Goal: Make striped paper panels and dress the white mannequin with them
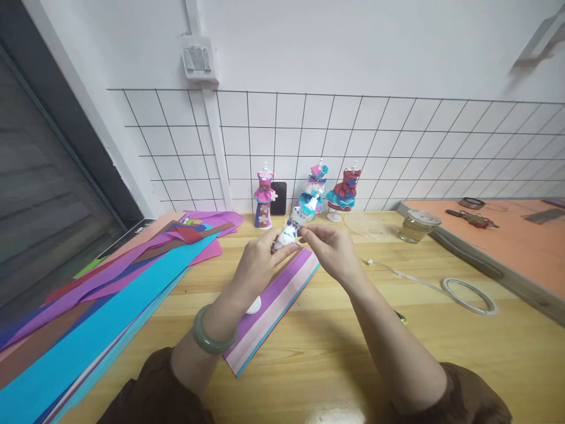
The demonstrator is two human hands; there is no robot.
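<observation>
My left hand (260,253) is wrapped round the lower part of a small dress form (290,232), white with blue and dark marks, held tilted above the table. My right hand (329,247) pinches at the form's right side with thumb and forefinger; whatever small piece lies between those fingertips is too small to make out. Under the hands lies a folded strip of crepe paper (282,294) in purple, pink and blue. A white round disc (254,305) rests on it, partly behind my left wrist.
Dressed mini mannequins stand by the wall: pink (263,197), white-blue (314,185) and red-blue (346,191), near a black phone (278,198). Crepe paper strips (132,282) pile at left. At right are a lidded cup (418,227), a tape roll (468,295) and keys (477,219).
</observation>
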